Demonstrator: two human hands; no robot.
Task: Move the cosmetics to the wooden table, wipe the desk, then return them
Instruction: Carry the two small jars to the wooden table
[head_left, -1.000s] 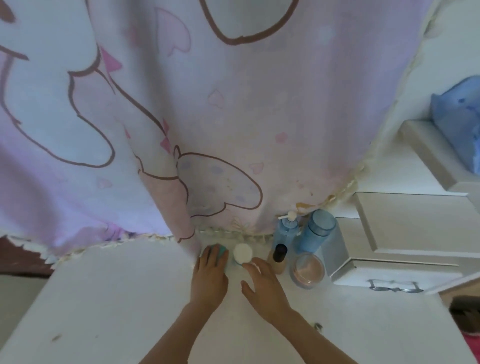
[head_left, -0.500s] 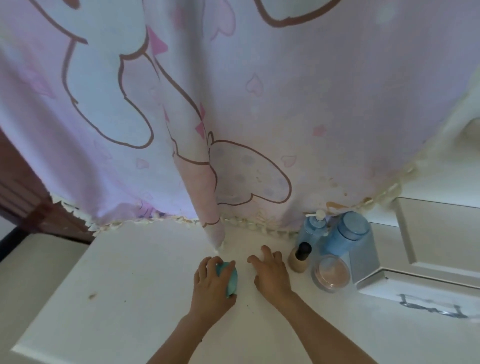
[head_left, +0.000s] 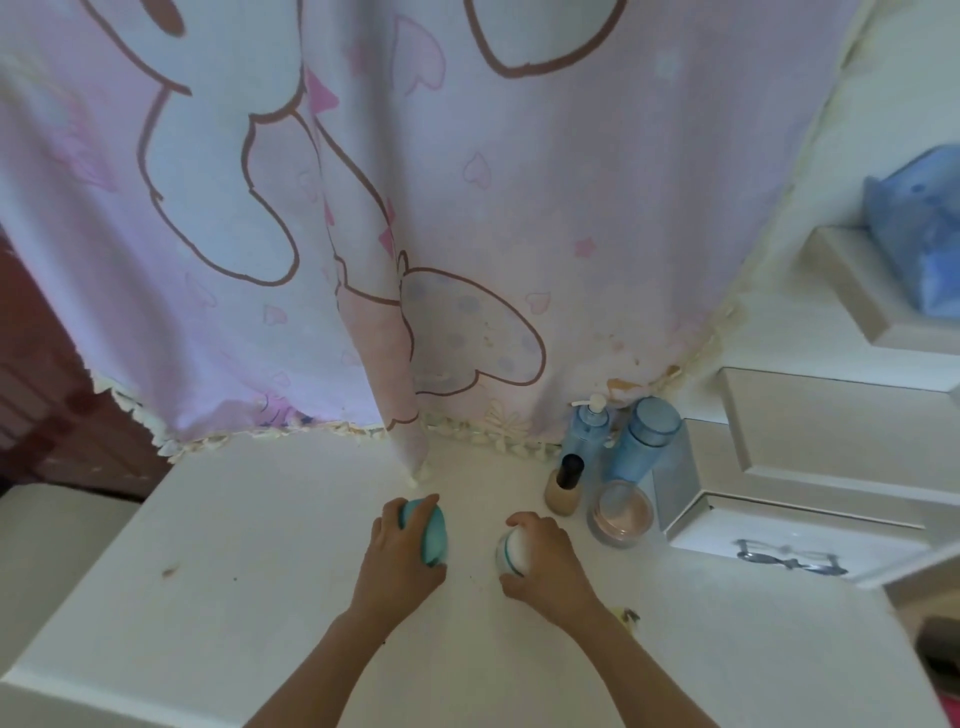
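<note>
Left hand (head_left: 400, 564): curled round a teal jar (head_left: 434, 535), held at the middle of the white desk (head_left: 260, 571) — whether it is lifted cannot be told.
Right hand (head_left: 545, 561): wrapped over a white jar (head_left: 511, 553), just beside the teal one.
Other cosmetics: a foundation bottle (head_left: 565, 488), powder pot (head_left: 621, 514), pump bottle (head_left: 589, 431) and blue bottle (head_left: 644, 436) are grouped at the back right.
Backdrop: a pink curtain (head_left: 467, 208) is hung behind the desk.

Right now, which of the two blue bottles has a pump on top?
The left blue bottle has a white pump; the right blue bottle has a plain blue cap.
</note>
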